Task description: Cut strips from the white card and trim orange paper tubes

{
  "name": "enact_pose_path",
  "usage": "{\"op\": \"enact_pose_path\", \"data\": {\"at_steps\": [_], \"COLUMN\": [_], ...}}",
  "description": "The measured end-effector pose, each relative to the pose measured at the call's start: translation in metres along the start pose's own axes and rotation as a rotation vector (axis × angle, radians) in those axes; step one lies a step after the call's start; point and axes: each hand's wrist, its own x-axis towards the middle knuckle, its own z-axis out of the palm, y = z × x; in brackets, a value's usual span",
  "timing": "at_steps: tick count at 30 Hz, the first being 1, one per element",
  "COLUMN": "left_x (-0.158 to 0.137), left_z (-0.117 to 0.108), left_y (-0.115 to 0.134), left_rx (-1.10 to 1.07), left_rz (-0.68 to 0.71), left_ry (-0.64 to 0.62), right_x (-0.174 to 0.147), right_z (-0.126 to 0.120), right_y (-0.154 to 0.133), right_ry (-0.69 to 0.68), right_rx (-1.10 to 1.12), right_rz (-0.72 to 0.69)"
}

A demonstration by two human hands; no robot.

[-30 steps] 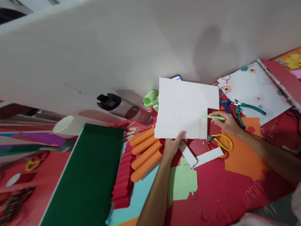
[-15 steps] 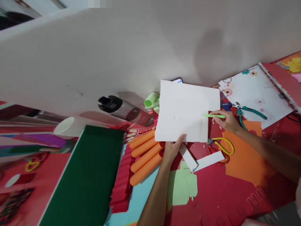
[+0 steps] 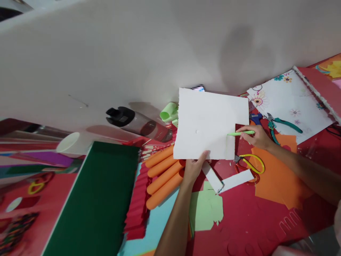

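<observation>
A white board [image 3: 206, 117], like cardboard or foam board, has a rectangular notch at its lower right. My left hand [image 3: 195, 165] grips the bottom edge, thumb on top and fingers hidden underneath. Beside the notch, my right hand [image 3: 257, 137] pinches a slim light green pen [image 3: 245, 133], its tip at the board's surface near the notch's inner edge. Two white strips, one [image 3: 212, 177] by my left hand and another [image 3: 238, 180] to its right, lie below the board. Yellow-and-red-handled scissors [image 3: 254, 163] rest under my right wrist.
Green-handled pliers [image 3: 287, 124] lie on flowered paper [image 3: 301, 103] at right. Orange paper [image 3: 274, 177] sits under my right forearm. To the left are orange tubes [image 3: 165, 190], a bottle [image 3: 141, 124], a dark green box [image 3: 98, 199] and a white cup [image 3: 70, 144]. A wall [image 3: 160, 53] stands behind.
The view has shifted slightly, so most things sit a little farther left. Both hands keep their grips, and the pen's tip stays at nearly the same spot on the board.
</observation>
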Motion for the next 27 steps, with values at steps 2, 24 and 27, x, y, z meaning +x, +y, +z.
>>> {"op": "enact_pose_path", "data": {"at_steps": [2, 24, 27], "left_x": [0.0, -0.001, -0.001], "left_z": [0.0, 0.001, 0.001], "left_y": [-0.001, 0.005, 0.004], "left_rx": [0.0, 0.011, 0.021], "left_rz": [0.004, 0.001, 0.011], "left_ry": [0.002, 0.004, 0.015], "right_x": [0.0, 0.01, 0.01], "right_z": [0.0, -0.001, -0.002], "right_y": [0.0, 0.002, 0.002], "right_ry": [0.031, 0.078, 0.09], "right_rx": [0.003, -0.012, -0.005], "right_rz": [0.002, -0.021, -0.008]}}
